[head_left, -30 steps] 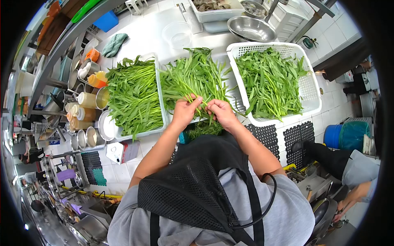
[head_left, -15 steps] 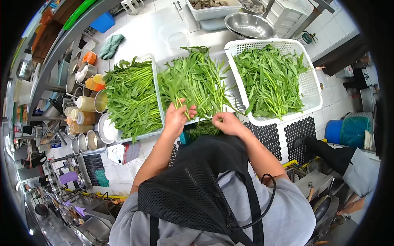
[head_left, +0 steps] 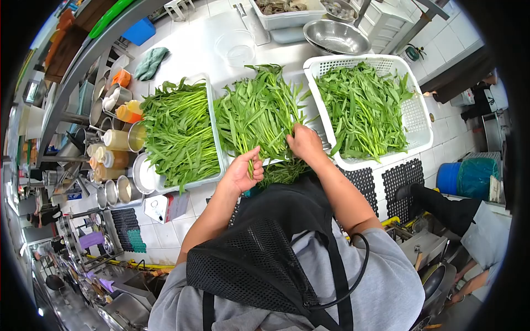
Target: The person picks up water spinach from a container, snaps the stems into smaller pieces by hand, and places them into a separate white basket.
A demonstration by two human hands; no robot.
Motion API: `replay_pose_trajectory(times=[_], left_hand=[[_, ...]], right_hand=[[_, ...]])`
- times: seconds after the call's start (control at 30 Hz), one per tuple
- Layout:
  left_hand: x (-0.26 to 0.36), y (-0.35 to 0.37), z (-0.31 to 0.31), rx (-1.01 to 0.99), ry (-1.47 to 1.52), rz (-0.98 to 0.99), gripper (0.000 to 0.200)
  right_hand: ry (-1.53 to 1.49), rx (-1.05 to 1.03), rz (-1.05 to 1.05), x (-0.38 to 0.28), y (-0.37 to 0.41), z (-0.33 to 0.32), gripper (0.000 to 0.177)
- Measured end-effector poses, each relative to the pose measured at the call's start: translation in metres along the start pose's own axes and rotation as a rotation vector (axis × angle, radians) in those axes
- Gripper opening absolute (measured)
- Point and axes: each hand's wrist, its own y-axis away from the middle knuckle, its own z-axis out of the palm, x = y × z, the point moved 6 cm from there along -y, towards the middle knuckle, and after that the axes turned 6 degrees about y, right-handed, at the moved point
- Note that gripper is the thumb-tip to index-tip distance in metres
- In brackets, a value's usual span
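Note:
Leafy green stems [head_left: 256,110] lie in a pile on the table in front of me. My left hand [head_left: 242,172] is closed round a few stems at the near edge of this pile. Fingers bent, my right hand [head_left: 305,142] grips stems at the pile's right side. Left of the pile, a clear rectangular tub [head_left: 214,124] is full of the same greens. A white perforated basket [head_left: 418,118] at the right holds more of them. More leaves [head_left: 281,172] show below the table edge, between my hands and my apron.
A metal pan [head_left: 337,37], a clear round container [head_left: 236,48] and a green cloth [head_left: 150,63] stand or lie further back. Sauce bottles [head_left: 116,139] and metal cups [head_left: 122,189] line the left. Another person's leg [head_left: 441,208] is at the right.
My left hand has lowered toward me, and its stems now rest against the pile. My right hand has moved up and right onto the pile's stems, closing on them.

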Motion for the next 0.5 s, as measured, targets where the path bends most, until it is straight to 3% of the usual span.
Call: replay_pose_trajectory(times=[0.1,0.17,0.2,0.23,0.3,0.37,0.43,0.47,0.5], left_hand=[[0.002,0.004,0.007,-0.034,0.016,0.022,0.043],[0.008,0.008,0.011,-0.048,-0.005,0.078,0.048],[0.014,0.011,0.019,-0.171,-0.002,0.161,0.049],[0.019,0.015,0.026,-0.294,0.001,0.243,0.049],[0.023,0.015,0.03,-0.326,0.016,0.275,0.047],[0.029,0.013,0.031,-0.186,-0.052,0.375,0.043],[0.033,0.009,0.035,-0.219,-0.032,0.39,0.038],[0.034,0.005,0.035,-0.162,-0.073,0.413,0.036],[0.037,0.003,0.036,-0.106,-0.116,0.434,0.035]], right_hand=[[0.001,-0.003,0.018,-0.002,-0.006,0.005,0.023],[-0.427,-0.067,0.162,0.005,-0.007,0.007,0.021],[-0.738,-0.122,0.17,0.0,-0.008,0.008,0.014],[-0.733,-0.124,0.166,-0.001,-0.005,0.003,0.014],[-1.621,-0.365,0.313,-0.014,0.011,0.003,0.009],[-1.702,-0.426,0.252,-0.018,0.02,0.004,0.014],[-1.821,-0.521,0.172,-0.031,0.034,-0.002,0.023],[-1.813,-0.562,0.15,-0.036,0.041,-0.005,0.034],[-1.812,-0.566,0.148,-0.038,0.045,-0.006,0.034]])
